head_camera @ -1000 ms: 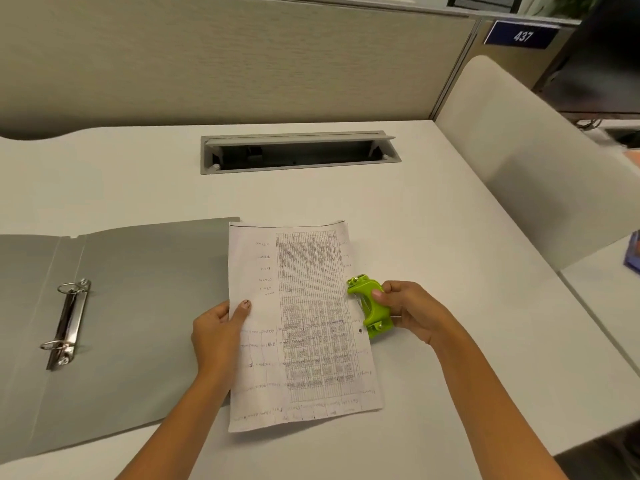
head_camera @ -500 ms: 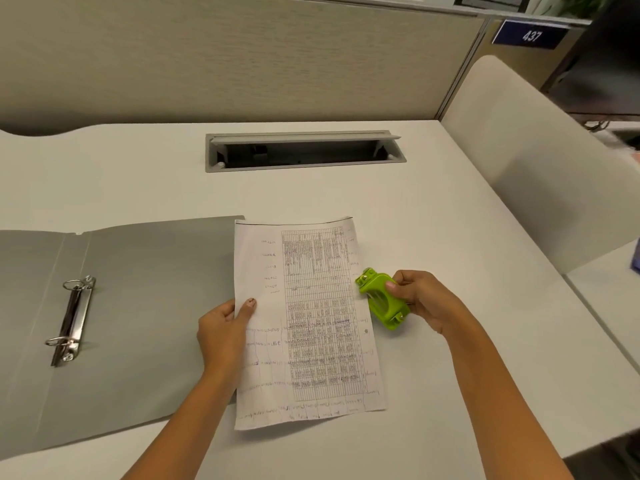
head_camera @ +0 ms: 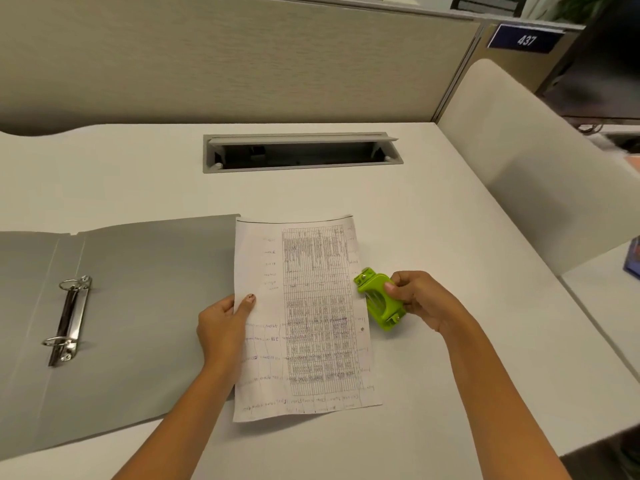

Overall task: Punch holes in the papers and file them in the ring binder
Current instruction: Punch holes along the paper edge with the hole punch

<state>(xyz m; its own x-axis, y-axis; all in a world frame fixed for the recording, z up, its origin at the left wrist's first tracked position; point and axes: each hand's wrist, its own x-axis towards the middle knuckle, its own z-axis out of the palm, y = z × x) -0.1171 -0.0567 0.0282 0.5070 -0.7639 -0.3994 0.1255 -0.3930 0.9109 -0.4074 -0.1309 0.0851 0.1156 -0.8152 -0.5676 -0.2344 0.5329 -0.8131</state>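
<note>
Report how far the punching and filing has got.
Done: the grey ring binder lies open, and one punched hole shows by the printed paper sheet's right edge. In hand: the left hand pins the sheet; the right hand holds the lime-green hole punch there. Left: filing; the metal rings are empty.

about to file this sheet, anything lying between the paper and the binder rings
Nothing visible does. The grey cover between the paper and the rings is bare; only the left hand grips the paper's near edge. The right hand holds the green punch.
</note>
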